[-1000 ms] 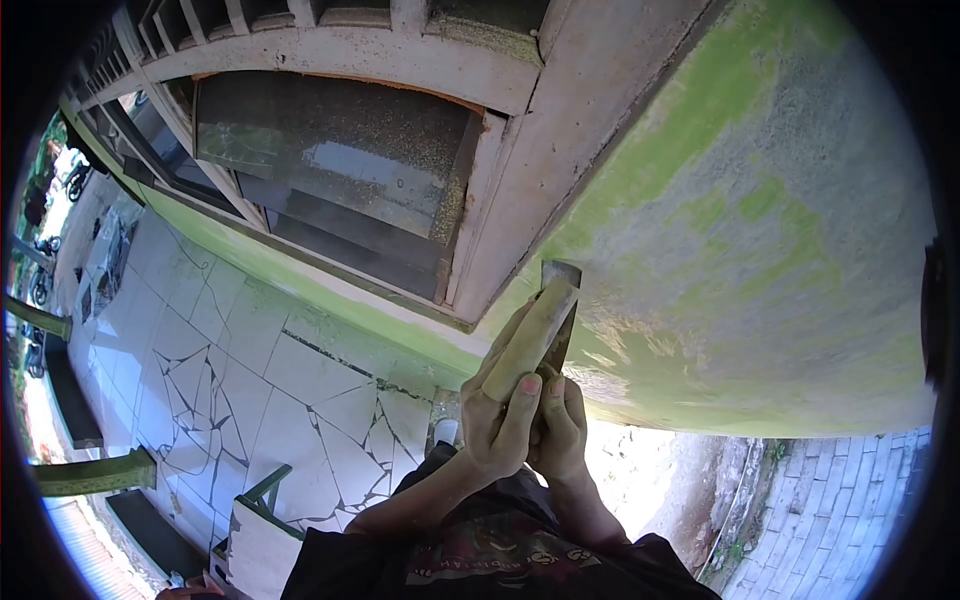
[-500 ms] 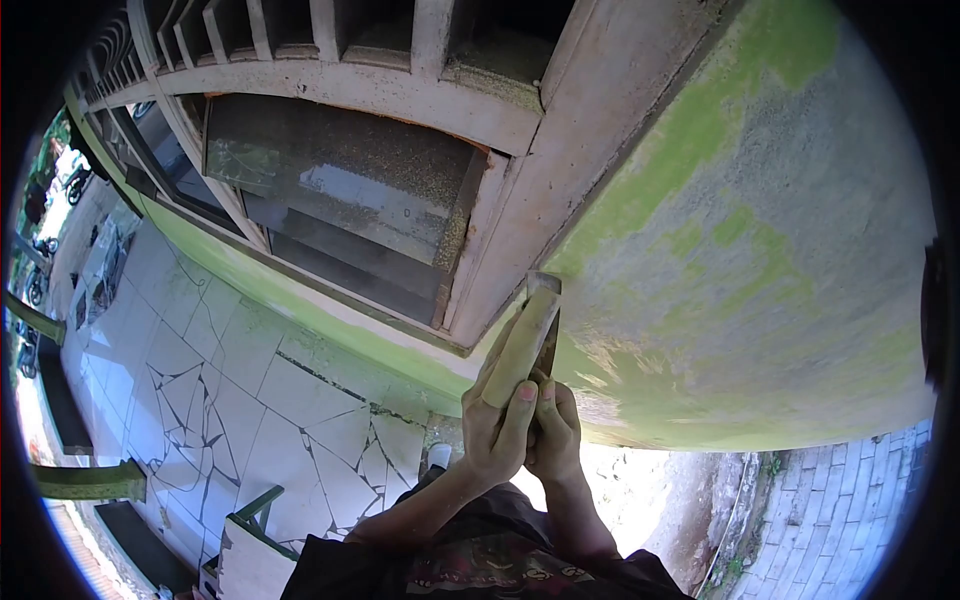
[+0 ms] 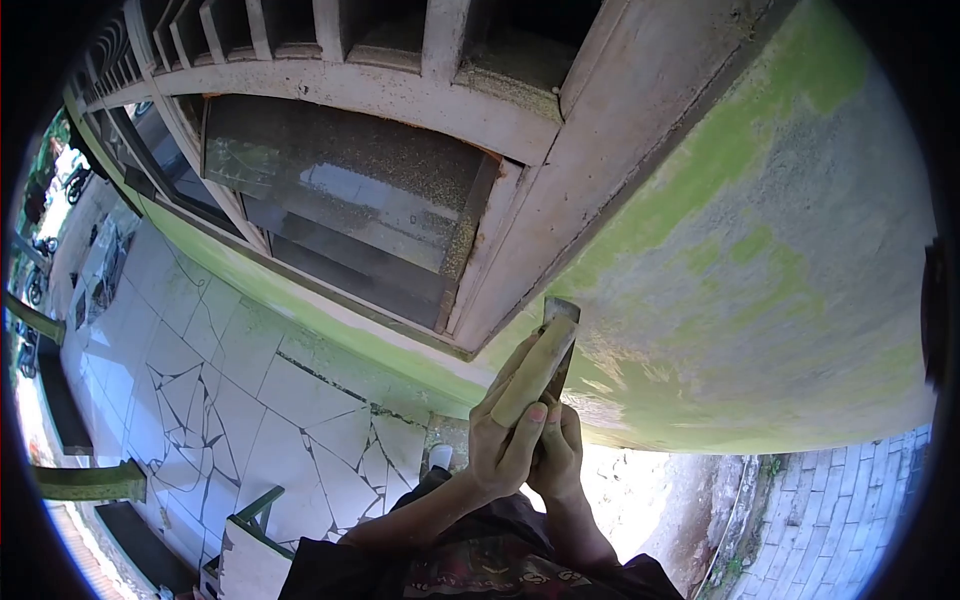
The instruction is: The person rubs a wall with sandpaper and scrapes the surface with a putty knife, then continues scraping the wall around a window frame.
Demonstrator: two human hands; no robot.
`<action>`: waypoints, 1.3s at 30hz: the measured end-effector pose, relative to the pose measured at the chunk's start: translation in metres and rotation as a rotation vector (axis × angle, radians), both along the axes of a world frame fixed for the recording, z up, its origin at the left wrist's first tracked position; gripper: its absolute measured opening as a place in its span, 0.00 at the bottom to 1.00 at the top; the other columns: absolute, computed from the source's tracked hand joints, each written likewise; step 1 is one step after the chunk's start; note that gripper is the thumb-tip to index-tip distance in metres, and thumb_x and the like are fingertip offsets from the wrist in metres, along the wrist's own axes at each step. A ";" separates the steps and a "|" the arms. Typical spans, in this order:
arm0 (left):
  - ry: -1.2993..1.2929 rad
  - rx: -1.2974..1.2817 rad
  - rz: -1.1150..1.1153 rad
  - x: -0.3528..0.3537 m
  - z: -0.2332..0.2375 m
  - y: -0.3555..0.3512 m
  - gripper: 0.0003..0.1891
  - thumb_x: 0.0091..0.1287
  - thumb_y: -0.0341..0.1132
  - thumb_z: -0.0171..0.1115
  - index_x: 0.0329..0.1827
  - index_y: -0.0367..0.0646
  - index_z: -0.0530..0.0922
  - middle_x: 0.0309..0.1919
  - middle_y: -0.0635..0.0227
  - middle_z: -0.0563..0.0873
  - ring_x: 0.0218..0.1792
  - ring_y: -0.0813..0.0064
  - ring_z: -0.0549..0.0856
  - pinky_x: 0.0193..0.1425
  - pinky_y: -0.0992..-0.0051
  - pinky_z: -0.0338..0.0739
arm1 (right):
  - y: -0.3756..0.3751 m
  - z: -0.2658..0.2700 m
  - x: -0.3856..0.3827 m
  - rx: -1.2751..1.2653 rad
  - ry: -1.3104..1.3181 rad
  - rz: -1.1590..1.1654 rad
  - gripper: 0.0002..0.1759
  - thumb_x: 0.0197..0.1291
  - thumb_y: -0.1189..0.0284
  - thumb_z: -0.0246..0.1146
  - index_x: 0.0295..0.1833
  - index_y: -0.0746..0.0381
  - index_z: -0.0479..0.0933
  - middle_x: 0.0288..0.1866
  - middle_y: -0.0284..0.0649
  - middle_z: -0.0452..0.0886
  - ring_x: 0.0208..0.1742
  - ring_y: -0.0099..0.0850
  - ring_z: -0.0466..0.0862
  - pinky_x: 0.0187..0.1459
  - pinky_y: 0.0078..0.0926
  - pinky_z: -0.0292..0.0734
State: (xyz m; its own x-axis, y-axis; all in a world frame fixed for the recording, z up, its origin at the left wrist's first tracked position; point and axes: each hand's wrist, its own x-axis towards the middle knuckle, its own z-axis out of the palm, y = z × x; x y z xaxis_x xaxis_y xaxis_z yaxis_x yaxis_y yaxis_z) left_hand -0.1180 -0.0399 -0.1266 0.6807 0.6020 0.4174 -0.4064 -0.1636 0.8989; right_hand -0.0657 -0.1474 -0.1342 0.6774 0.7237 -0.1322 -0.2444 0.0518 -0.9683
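A scraper with a flat metal blade (image 3: pixel 562 308) is held in front of me, its blade end at the wall (image 3: pixel 700 290) just right of the window frame's lower corner. Along the tool runs a pale, yellowish, long piece (image 3: pixel 538 372). My left hand (image 3: pixel 503 445) is closed around the tool and that piece. Pressed close beside it, my right hand (image 3: pixel 557 455) is closed on the tool's lower part; its fingers are partly hidden. The wall has patches of green paint and bare grey surface.
A window frame (image 3: pixel 480 290) with glass and pale bars above it stands at upper left. A tiled floor (image 3: pixel 270 410) with dark cracked-pattern joints lies at left. A green-legged piece of furniture (image 3: pixel 262 515) stands at lower left. Grey paving (image 3: pixel 840 510) shows at lower right.
Both hands and the scraper have moved down and slightly right, away from the window frame's edge. The grip on the scraper stays closed, and the view has shifted slightly.
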 end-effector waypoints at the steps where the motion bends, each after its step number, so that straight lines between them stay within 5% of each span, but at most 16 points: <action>1: -0.022 0.032 0.039 0.002 -0.002 -0.004 0.14 0.73 0.30 0.51 0.52 0.27 0.77 0.37 0.52 0.84 0.31 0.64 0.84 0.35 0.69 0.76 | -0.004 -0.008 0.000 -0.058 -0.189 -0.004 0.25 0.81 0.60 0.41 0.65 0.71 0.67 0.38 0.38 0.77 0.31 0.20 0.77 0.32 0.17 0.73; 2: -0.012 0.031 0.038 0.002 -0.002 -0.009 0.14 0.73 0.30 0.51 0.52 0.27 0.77 0.37 0.52 0.84 0.31 0.64 0.84 0.35 0.69 0.76 | -0.007 -0.011 -0.001 -0.114 -0.375 -0.006 0.25 0.81 0.61 0.40 0.66 0.72 0.67 0.41 0.39 0.77 0.34 0.20 0.77 0.35 0.18 0.74; 4: -0.063 0.026 0.128 0.007 -0.001 -0.011 0.13 0.73 0.29 0.51 0.50 0.27 0.78 0.36 0.53 0.84 0.31 0.64 0.84 0.35 0.69 0.76 | -0.001 0.004 0.000 0.031 -0.147 0.017 0.27 0.81 0.60 0.40 0.67 0.74 0.67 0.43 0.40 0.77 0.35 0.22 0.77 0.35 0.21 0.75; 6: -0.013 -0.030 0.030 0.003 -0.005 -0.010 0.13 0.72 0.29 0.51 0.51 0.27 0.77 0.36 0.53 0.84 0.31 0.63 0.84 0.35 0.69 0.76 | -0.004 0.002 -0.001 -0.181 -0.394 0.012 0.27 0.81 0.59 0.41 0.66 0.73 0.67 0.41 0.39 0.78 0.33 0.20 0.77 0.33 0.18 0.74; 8: -0.001 0.044 0.068 0.002 -0.005 -0.015 0.13 0.72 0.30 0.52 0.51 0.27 0.77 0.36 0.53 0.84 0.31 0.62 0.84 0.36 0.68 0.76 | -0.011 -0.005 0.003 0.050 0.155 -0.028 0.26 0.80 0.57 0.43 0.62 0.71 0.70 0.29 0.34 0.76 0.23 0.15 0.73 0.23 0.14 0.68; 17: -0.095 0.025 0.164 0.015 -0.006 -0.027 0.13 0.74 0.32 0.50 0.46 0.29 0.79 0.35 0.54 0.83 0.31 0.64 0.83 0.35 0.67 0.75 | -0.008 0.012 0.005 -0.009 0.104 -0.051 0.24 0.79 0.57 0.46 0.54 0.68 0.73 0.20 0.30 0.72 0.13 0.16 0.66 0.14 0.15 0.59; 21: 0.035 -0.161 0.038 0.007 -0.012 -0.028 0.14 0.74 0.33 0.50 0.49 0.29 0.78 0.38 0.52 0.83 0.35 0.63 0.84 0.39 0.68 0.76 | -0.005 0.013 0.016 -0.020 0.070 0.059 0.25 0.79 0.57 0.46 0.61 0.70 0.72 0.22 0.31 0.75 0.16 0.15 0.71 0.16 0.14 0.63; 26: -0.107 0.008 0.223 0.018 -0.010 -0.031 0.14 0.73 0.33 0.50 0.46 0.29 0.78 0.32 0.56 0.83 0.27 0.65 0.83 0.32 0.70 0.76 | -0.010 0.007 0.013 -0.028 0.023 -0.055 0.25 0.79 0.58 0.46 0.62 0.71 0.71 0.27 0.32 0.76 0.18 0.15 0.69 0.17 0.16 0.59; 28: 0.011 -0.120 0.018 0.009 -0.012 -0.028 0.16 0.74 0.33 0.49 0.53 0.27 0.76 0.41 0.51 0.83 0.39 0.60 0.85 0.43 0.67 0.77 | -0.015 0.003 0.018 -0.046 0.059 -0.002 0.26 0.79 0.58 0.45 0.63 0.71 0.71 0.27 0.33 0.77 0.20 0.15 0.74 0.21 0.15 0.66; 30: 0.015 -0.113 0.028 0.009 -0.011 -0.029 0.17 0.74 0.33 0.49 0.55 0.26 0.75 0.42 0.50 0.83 0.39 0.58 0.85 0.44 0.65 0.78 | -0.023 0.005 0.019 -0.046 0.118 0.050 0.24 0.79 0.61 0.47 0.64 0.71 0.71 0.33 0.37 0.78 0.29 0.20 0.79 0.29 0.18 0.74; 32: -0.044 0.076 0.196 0.017 -0.011 -0.032 0.15 0.73 0.32 0.50 0.53 0.27 0.76 0.40 0.50 0.83 0.36 0.59 0.85 0.39 0.66 0.78 | -0.024 -0.006 0.017 -0.214 -0.467 0.047 0.21 0.79 0.66 0.47 0.64 0.72 0.72 0.42 0.41 0.77 0.39 0.27 0.81 0.37 0.23 0.77; 34: -0.021 0.013 0.128 0.010 -0.016 -0.027 0.15 0.73 0.32 0.49 0.53 0.27 0.76 0.41 0.49 0.83 0.38 0.58 0.85 0.40 0.66 0.78 | -0.019 -0.011 0.016 0.005 -0.277 0.055 0.19 0.79 0.70 0.47 0.63 0.73 0.73 0.50 0.46 0.75 0.46 0.33 0.80 0.43 0.27 0.78; 36: 0.047 -0.258 -0.153 0.005 -0.015 -0.025 0.25 0.73 0.31 0.48 0.71 0.25 0.65 0.73 0.33 0.62 0.74 0.39 0.64 0.76 0.57 0.59 | -0.013 -0.001 0.017 -0.120 -0.412 0.021 0.20 0.80 0.70 0.45 0.63 0.73 0.73 0.51 0.47 0.75 0.47 0.33 0.81 0.44 0.26 0.79; 37: 0.007 -0.123 -0.108 0.008 -0.011 -0.023 0.25 0.73 0.31 0.48 0.70 0.24 0.66 0.72 0.32 0.62 0.74 0.38 0.65 0.75 0.57 0.61 | -0.002 0.013 0.012 -0.038 -0.187 -0.067 0.26 0.76 0.54 0.52 0.45 0.70 0.76 0.22 0.31 0.76 0.17 0.14 0.70 0.17 0.13 0.61; 39: -0.024 -0.051 -0.062 0.010 -0.006 -0.022 0.25 0.73 0.30 0.48 0.70 0.23 0.66 0.72 0.31 0.63 0.73 0.37 0.65 0.75 0.57 0.61 | 0.011 0.012 0.003 -0.027 -0.279 -0.151 0.26 0.76 0.54 0.52 0.46 0.70 0.76 0.22 0.30 0.76 0.18 0.13 0.70 0.17 0.13 0.61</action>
State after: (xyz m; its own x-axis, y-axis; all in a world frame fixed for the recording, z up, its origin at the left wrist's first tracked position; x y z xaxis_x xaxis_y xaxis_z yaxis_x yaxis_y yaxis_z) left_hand -0.1078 -0.0617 -0.1329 0.7074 0.5799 0.4040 -0.4363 -0.0913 0.8952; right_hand -0.0624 -0.1366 -0.1224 0.7895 0.6112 0.0561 0.0393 0.0409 -0.9984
